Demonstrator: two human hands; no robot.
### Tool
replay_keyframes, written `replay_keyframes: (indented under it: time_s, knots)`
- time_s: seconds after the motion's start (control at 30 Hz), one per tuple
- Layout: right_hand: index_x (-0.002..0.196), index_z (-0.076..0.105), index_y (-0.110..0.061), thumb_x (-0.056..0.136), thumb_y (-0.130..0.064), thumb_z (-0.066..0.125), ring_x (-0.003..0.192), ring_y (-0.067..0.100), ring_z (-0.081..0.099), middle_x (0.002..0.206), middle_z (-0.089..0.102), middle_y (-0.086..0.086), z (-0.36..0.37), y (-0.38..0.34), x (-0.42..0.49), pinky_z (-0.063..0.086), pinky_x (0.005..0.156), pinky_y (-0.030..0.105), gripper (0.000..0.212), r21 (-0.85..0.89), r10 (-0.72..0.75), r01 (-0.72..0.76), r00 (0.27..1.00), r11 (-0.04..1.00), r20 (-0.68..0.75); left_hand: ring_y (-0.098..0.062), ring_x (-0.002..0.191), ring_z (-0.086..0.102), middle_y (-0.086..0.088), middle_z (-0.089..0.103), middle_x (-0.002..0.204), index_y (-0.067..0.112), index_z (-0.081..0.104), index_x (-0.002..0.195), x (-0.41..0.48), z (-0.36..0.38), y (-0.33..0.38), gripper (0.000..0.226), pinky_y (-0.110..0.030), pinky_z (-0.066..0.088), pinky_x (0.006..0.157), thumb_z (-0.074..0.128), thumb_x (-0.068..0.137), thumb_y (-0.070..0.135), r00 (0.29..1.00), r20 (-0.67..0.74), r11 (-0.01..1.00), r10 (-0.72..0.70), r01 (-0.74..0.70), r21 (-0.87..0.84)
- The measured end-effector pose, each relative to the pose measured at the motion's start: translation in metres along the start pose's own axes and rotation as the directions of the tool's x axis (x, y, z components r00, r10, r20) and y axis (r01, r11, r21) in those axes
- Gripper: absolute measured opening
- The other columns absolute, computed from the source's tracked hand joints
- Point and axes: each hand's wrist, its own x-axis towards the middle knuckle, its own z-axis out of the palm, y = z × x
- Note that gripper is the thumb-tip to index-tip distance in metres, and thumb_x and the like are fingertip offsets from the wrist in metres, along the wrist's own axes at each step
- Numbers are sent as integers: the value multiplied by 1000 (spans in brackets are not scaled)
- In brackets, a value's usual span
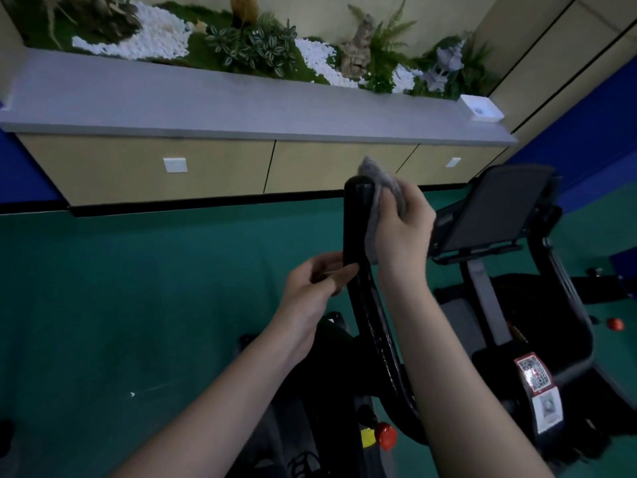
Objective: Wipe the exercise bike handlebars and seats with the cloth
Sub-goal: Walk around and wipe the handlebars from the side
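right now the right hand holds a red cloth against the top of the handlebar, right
Not red: the cloth is grey. The head view shows the right hand holding it against the top of the handlebar.

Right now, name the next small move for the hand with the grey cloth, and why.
Probably slide the crumpled grey cloth in the right hand down the curved black handlebar: it sits near the tip, and the left hand grips the bar below.
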Motion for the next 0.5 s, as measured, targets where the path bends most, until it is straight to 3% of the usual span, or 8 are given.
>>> replay_keyframes:
  time_s: [0.1, 0.17, 0.23, 0.33, 0.43, 0.5]
  knots:
    - [94, 64, -10, 94, -4, 44, 89, 29, 67, 91, 68, 12, 1, -2, 14, 53, 82, 43, 21, 168, 223, -252, 960, 953, 172, 1, 77, 63, 13, 72, 83, 21, 69, 93, -1, 0, 1, 15, -13, 46, 68, 69, 82, 10, 999, 34, 1000, 5, -5, -6]
    - [96, 64, -6, 95, -4, 41, 76, 24, 67, 82, 69, 11, -6, 0, 18, 56, 69, 37, 23, 244, 302, -387, 897, 889, 322, -5, 86, 62, 7, 71, 92, 18, 70, 98, -3, -1, 2, 16, -20, 44, 75, 66, 84, 9, 997, 76, 1000, 20, -21, 11]
    - [101, 63, -3, 96, -4, 39, 68, 18, 67, 77, 70, 6, -12, 4, 15, 53, 58, 28, 25, 239, 318, -437, 855, 867, 410, -9, 91, 62, 1, 71, 99, 16, 70, 102, -3, -3, 4, 19, -23, 42, 78, 66, 84, 11, 994, 112, 999, 18, -23, 44]
    - [106, 62, -3, 98, -6, 38, 73, 15, 68, 81, 71, 3, -18, 11, 4, 53, 62, 26, 25, 243, 309, -444, 842, 863, 442, -8, 92, 62, 2, 71, 98, 17, 70, 100, 2, -11, 13, 15, -22, 44, 78, 65, 86, 15, 987, 161, 985, 20, -47, 168]
    - [102, 58, -8, 101, -9, 38, 88, 21, 62, 92, 64, 9, -23, 18, -4, 48, 82, 35, 20, 223, 308, -427, 852, 876, 423, -2, 88, 60, 5, 68, 96, 22, 67, 97, 10, -19, 24, 9, -17, 45, 81, 62, 90, 24, 970, 124, 875, 210, -243, 419]
    - [102, 56, -10, 102, -11, 37, 94, 25, 58, 99, 60, 14, -24, 17, -10, 46, 90, 41, 19, 193, 306, -412, 856, 890, 417, 0, 90, 58, 5, 63, 102, 22, 63, 108, 16, -24, 35, 18, -14, 44, 81, 60, 91, 25, 882, 142, 687, 449, -443, 576]
